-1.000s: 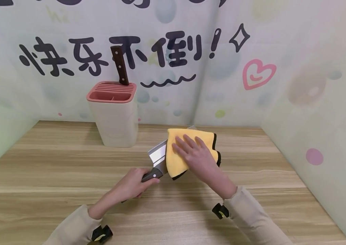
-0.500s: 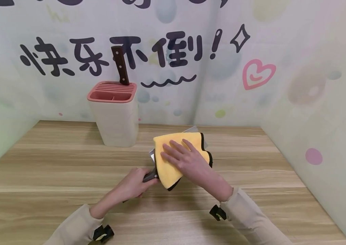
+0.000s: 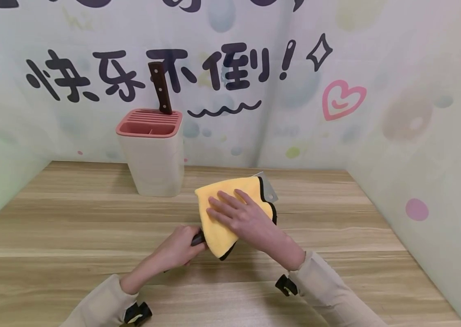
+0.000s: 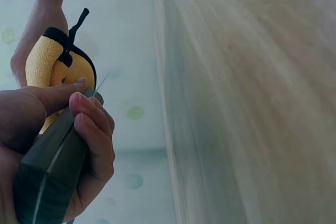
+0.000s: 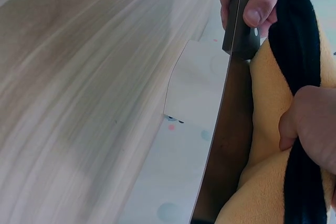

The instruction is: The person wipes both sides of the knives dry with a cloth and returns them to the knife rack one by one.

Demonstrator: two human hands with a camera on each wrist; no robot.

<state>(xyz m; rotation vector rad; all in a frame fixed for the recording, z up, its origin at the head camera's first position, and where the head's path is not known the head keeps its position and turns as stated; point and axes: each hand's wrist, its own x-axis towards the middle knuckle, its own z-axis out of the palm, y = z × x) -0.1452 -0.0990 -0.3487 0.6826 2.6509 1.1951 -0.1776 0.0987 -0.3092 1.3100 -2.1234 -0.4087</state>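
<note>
My left hand (image 3: 178, 246) grips the dark handle (image 4: 52, 163) of a cleaver (image 3: 270, 188), whose blade is held above the table. Over the blade lies a folded yellow cloth (image 3: 214, 229) with black edging, hiding most of the metal. Only the far corner with a small hole shows in the head view. My right hand (image 3: 247, 220) presses the cloth on the blade with its fingers spread. In the right wrist view its thumb (image 5: 310, 124) hooks over the black hem, and the blade stands beside the cloth.
A white knife holder (image 3: 153, 165) with a pink slotted top stands at the back left of the wooden table (image 3: 71, 227). One brown knife handle (image 3: 159, 88) sticks up from it. A printed curtain (image 3: 304, 127) hangs behind and along the sides.
My right hand and the cloth have slid left along the blade toward the handle. The heel of the blade is now covered, and its far corner has come into view. My left hand barely moves.
</note>
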